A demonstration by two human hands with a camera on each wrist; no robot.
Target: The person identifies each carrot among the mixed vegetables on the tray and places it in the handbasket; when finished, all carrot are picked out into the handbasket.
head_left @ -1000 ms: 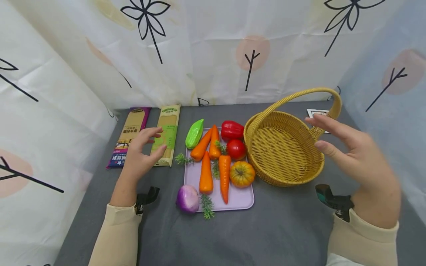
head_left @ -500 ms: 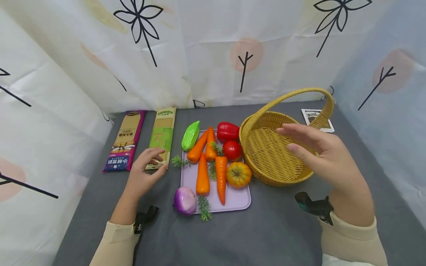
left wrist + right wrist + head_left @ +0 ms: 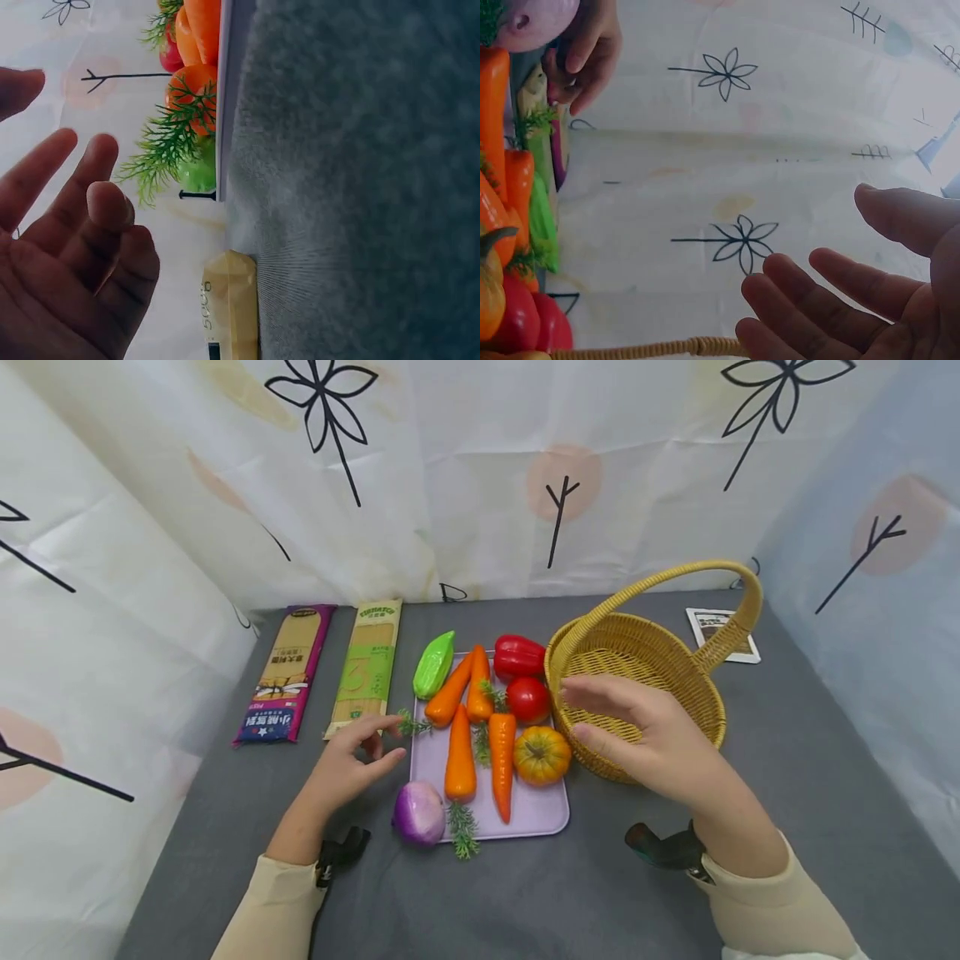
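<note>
A lilac tray bears several carrots, a green vegetable, a red bell pepper, a tomato, a small pumpkin and, at its near left corner, a purple onion. My left hand hovers left of the tray, fingers loosely bent, near the leafy top of one carrot; it holds nothing. Over the near left part of the wicker basket hangs my right hand, with thumb and fingers apart and nothing between them. Part of the basket is hidden behind it.
Two packs of noodles, a purple one and a green one, lie left of the tray. Behind the basket's handle lies a white-edged packet. Patterned cloth walls enclose the grey table.
My right hand has moved left from the basket's right side to over its near left part. My left hand has moved right and nearer, towards the tray's left edge. The vegetables stay put.
</note>
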